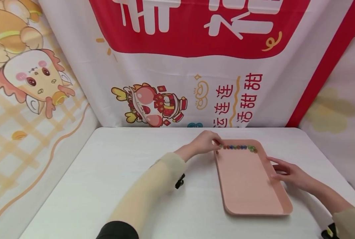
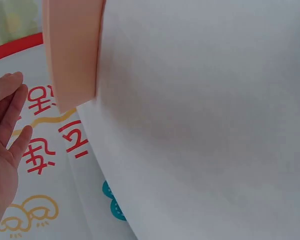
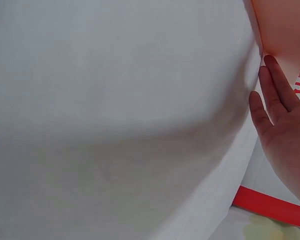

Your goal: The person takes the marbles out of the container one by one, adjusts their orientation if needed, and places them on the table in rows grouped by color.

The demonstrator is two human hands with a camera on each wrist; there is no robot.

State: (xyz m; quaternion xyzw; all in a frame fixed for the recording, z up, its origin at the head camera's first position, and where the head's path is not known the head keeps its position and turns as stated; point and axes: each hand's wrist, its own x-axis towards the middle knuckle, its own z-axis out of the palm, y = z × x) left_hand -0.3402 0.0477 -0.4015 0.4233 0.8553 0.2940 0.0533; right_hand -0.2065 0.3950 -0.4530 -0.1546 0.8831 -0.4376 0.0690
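A pink rectangular tray (image 1: pixel 246 186) lies on the white table. Along its far wall runs a row of small coloured glass marbles (image 1: pixel 235 147), with several more bunched at the far right corner (image 1: pixel 252 149). A reddish marble (image 1: pixel 217 152) sits by the left wall. My left hand (image 1: pixel 205 142) reaches over the far left corner, thumb and finger pinching a greenish marble at the row's left end; the left wrist view hides that marble. My right hand (image 1: pixel 292 174) rests against the right wall, its fingers (image 3: pixel 277 92) fairly straight and touching the outside.
White cloth covers the table (image 1: pixel 129 172) to the left of the tray. A printed fabric backdrop (image 1: pixel 153 66) rises at the table's far edge, and patterned side panels (image 1: pixel 31 109) stand left and right. Black straps (image 1: pixel 179 181) show at the wrists.
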